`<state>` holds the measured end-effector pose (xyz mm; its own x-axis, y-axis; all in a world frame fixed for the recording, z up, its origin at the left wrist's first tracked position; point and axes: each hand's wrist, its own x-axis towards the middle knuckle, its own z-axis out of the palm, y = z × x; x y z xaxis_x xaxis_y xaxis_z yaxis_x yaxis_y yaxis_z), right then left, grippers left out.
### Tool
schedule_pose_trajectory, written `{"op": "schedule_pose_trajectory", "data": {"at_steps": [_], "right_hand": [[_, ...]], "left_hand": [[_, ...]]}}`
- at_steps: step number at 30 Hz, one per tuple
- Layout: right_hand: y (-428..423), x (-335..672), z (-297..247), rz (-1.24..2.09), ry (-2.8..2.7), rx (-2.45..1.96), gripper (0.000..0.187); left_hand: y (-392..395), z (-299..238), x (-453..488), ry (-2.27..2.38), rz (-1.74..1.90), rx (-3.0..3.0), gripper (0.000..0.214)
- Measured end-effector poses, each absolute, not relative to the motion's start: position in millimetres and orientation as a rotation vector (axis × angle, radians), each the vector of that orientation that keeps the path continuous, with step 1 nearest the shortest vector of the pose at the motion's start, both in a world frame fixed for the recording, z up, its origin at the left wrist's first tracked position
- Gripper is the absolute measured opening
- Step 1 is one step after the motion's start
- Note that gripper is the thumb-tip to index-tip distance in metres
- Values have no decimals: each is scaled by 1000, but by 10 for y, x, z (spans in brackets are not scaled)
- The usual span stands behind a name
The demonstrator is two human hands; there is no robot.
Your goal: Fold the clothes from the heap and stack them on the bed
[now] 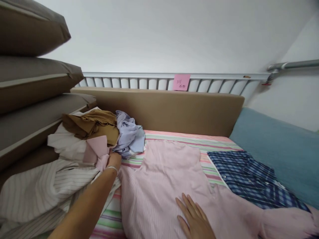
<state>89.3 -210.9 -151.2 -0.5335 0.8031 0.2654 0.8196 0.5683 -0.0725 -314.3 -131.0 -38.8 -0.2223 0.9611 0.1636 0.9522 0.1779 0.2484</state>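
Head view: pink ribbed garment (164, 176) spread on striped sheet (219, 141), body's long axis running from near edge toward tan board (159, 111). Right hand (195, 217) lies palm-down on its near part, fingers slightly apart, gripping nothing. Left hand (114, 161) sits off the body's left side, fingers curled around gathered pink cuff (96, 149), tips hidden; cuff flares leftward from the knuckles, against clothes pile (96, 124). Left hand's nearer the cuff, right hand nearer opposite sleeve (239, 207), which stretches right, partly over plaid garment (249, 176).
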Motion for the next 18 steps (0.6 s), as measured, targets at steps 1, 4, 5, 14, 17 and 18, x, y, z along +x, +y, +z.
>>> {"op": "schedule_pose_trajectory", "data": {"at_steps": [1, 4, 5, 14, 17, 18], "right_hand": [[-2112, 886, -1504, -58, -2529, -1355, 47], [-2151, 842, -1420, 68, -2491, -1408, 45], [-2171, 821, -1370, 118, -2472, -1426, 45], [-2477, 856, -884, 530, -2259, -1457, 42], [-2687, 1143, -901, 441, -2094, -1428, 37], [-2753, 1271, -937, 385, -2038, -1458, 37]], "left_hand": [[-1390, -360, -3045, 2384, 458, 1997, 19], [-1685, -365, -2686, 2163, 481, 2348, 32], [-1800, -413, -2574, 2057, 531, 2429, 35], [-2831, -1295, -2545, 1737, 1517, 685, 49], [-2925, -1193, -2563, 1521, 1489, 301, 38], [-2915, -1120, -2534, 1486, 1434, 263, 34]]}}
